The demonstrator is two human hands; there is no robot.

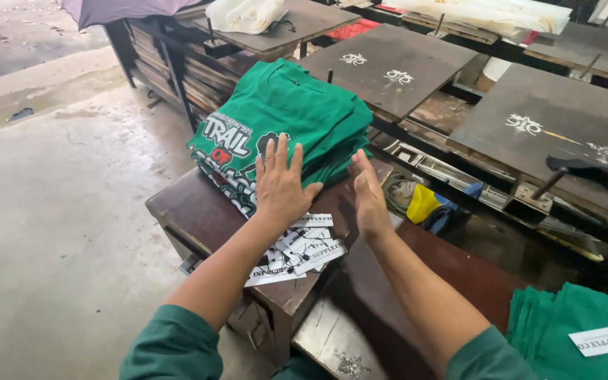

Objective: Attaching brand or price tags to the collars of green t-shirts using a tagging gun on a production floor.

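My left hand [281,184] lies flat, fingers spread, on the green shirt stack [286,127]; it grips nothing. My right hand [369,193] presses the stack's edge, open.

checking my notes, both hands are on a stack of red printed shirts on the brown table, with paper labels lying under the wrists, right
Not quite: the shirts are green, not red, as the head view shows. The rest holds: the left hand lies flat on the stack, the right hand presses its side, all on the brown table, with paper labels under the wrists.
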